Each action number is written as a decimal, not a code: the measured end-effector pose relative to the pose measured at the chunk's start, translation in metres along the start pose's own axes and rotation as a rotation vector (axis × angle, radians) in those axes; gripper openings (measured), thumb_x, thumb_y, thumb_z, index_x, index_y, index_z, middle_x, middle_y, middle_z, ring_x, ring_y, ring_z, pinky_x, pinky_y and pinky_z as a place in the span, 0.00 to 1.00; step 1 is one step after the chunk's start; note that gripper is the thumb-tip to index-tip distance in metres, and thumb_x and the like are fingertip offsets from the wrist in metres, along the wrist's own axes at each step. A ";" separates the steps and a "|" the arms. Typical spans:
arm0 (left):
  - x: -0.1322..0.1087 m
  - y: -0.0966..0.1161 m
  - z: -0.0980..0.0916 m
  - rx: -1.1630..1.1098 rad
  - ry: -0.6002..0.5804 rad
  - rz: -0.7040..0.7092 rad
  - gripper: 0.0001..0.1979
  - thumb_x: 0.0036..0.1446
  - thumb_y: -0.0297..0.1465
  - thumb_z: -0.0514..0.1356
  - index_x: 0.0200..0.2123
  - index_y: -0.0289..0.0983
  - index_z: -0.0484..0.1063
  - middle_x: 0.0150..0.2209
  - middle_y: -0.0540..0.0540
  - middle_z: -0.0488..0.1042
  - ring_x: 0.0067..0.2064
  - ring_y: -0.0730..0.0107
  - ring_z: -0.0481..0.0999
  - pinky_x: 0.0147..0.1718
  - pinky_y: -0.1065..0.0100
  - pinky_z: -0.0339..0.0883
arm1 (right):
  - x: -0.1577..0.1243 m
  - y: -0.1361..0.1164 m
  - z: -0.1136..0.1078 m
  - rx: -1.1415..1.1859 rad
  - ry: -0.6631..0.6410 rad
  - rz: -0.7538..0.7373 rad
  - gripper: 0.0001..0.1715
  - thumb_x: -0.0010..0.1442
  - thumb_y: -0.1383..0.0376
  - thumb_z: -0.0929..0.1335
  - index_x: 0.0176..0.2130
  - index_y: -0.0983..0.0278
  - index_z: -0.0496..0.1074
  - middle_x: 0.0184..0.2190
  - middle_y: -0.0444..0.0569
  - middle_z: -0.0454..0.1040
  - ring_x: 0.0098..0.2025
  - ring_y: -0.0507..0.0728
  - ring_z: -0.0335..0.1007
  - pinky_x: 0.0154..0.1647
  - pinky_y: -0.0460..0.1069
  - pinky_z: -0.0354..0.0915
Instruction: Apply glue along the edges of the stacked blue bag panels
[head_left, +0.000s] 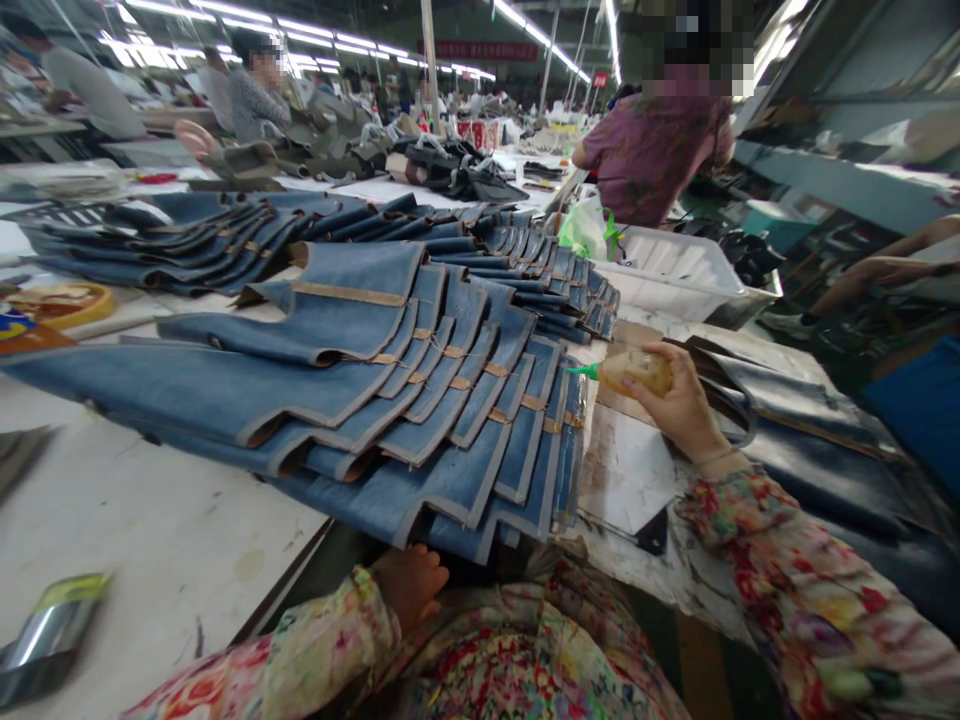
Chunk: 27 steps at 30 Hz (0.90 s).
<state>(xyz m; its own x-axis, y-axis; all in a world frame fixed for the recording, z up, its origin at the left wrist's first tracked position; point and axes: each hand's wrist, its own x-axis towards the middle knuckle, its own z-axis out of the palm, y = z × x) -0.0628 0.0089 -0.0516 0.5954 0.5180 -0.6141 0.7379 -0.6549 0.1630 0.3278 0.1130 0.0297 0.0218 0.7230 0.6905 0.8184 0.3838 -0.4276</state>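
Right hand [679, 400], right of centre, grasping a bottle [637, 372]; green nozzle [585, 371] toward blue panels [322, 380], mid-frame, on the surface [180, 520]; left hand [411, 582], lower centre, curled near the panels, grip indeterminable.

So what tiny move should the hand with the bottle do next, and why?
Maybe the right hand should ease the bottle over until its green tip meets a tan strip on the blue pieces. The bottle is held sideways, its tip pointing toward the pile, and uncovered strips show close by.
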 end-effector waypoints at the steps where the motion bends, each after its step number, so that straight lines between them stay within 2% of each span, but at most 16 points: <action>1: 0.000 0.000 0.000 0.002 -0.001 0.002 0.12 0.55 0.35 0.60 0.41 0.37 0.73 0.41 0.41 0.74 0.47 0.54 0.73 0.43 0.57 0.68 | 0.001 0.000 -0.001 0.000 -0.003 0.003 0.26 0.53 0.57 0.70 0.50 0.61 0.65 0.46 0.53 0.67 0.50 0.62 0.65 0.52 0.59 0.64; 6: 0.000 0.002 -0.003 0.010 -0.009 -0.005 0.12 0.55 0.35 0.59 0.43 0.38 0.72 0.42 0.41 0.74 0.47 0.54 0.72 0.43 0.56 0.69 | -0.003 -0.004 -0.007 0.007 -0.046 0.046 0.26 0.53 0.55 0.70 0.49 0.60 0.65 0.47 0.53 0.67 0.50 0.62 0.65 0.52 0.59 0.64; 13: -0.001 0.003 -0.006 0.008 -0.036 0.002 0.13 0.56 0.35 0.59 0.43 0.37 0.72 0.42 0.41 0.74 0.48 0.53 0.72 0.43 0.55 0.69 | 0.010 0.002 0.006 -0.005 0.029 0.112 0.26 0.52 0.53 0.69 0.47 0.61 0.66 0.44 0.53 0.68 0.48 0.62 0.66 0.51 0.59 0.63; 19: 0.001 0.002 -0.004 0.011 -0.023 0.012 0.13 0.55 0.35 0.59 0.42 0.37 0.72 0.42 0.41 0.74 0.47 0.53 0.73 0.42 0.55 0.70 | 0.015 -0.003 0.002 0.013 -0.053 0.207 0.26 0.51 0.51 0.69 0.46 0.60 0.67 0.43 0.51 0.69 0.44 0.61 0.67 0.48 0.58 0.64; 22: 0.002 0.005 -0.006 0.030 -0.042 0.003 0.12 0.55 0.35 0.60 0.42 0.37 0.72 0.42 0.41 0.74 0.47 0.54 0.73 0.43 0.55 0.70 | 0.019 -0.003 0.005 -0.014 -0.026 0.208 0.26 0.51 0.51 0.68 0.46 0.61 0.68 0.43 0.52 0.70 0.45 0.62 0.67 0.50 0.59 0.63; 25: -0.002 0.010 -0.013 0.042 -0.049 0.055 0.12 0.56 0.35 0.59 0.42 0.37 0.73 0.43 0.40 0.75 0.47 0.54 0.74 0.46 0.54 0.68 | 0.025 -0.002 0.010 -0.039 0.020 0.206 0.26 0.50 0.51 0.69 0.46 0.61 0.68 0.44 0.53 0.70 0.48 0.63 0.66 0.51 0.60 0.62; 27: -0.010 0.014 -0.021 0.007 -0.014 0.119 0.13 0.56 0.35 0.59 0.43 0.38 0.73 0.42 0.41 0.75 0.46 0.54 0.74 0.45 0.54 0.68 | 0.026 -0.004 0.009 -0.033 0.004 0.220 0.26 0.50 0.51 0.69 0.45 0.61 0.68 0.44 0.52 0.70 0.47 0.63 0.67 0.51 0.59 0.62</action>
<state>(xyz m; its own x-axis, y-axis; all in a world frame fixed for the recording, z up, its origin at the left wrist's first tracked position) -0.0518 0.0060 -0.0266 0.6738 0.4286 -0.6018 0.6602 -0.7150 0.2299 0.3201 0.1357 0.0440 0.2043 0.7846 0.5853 0.8121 0.1979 -0.5489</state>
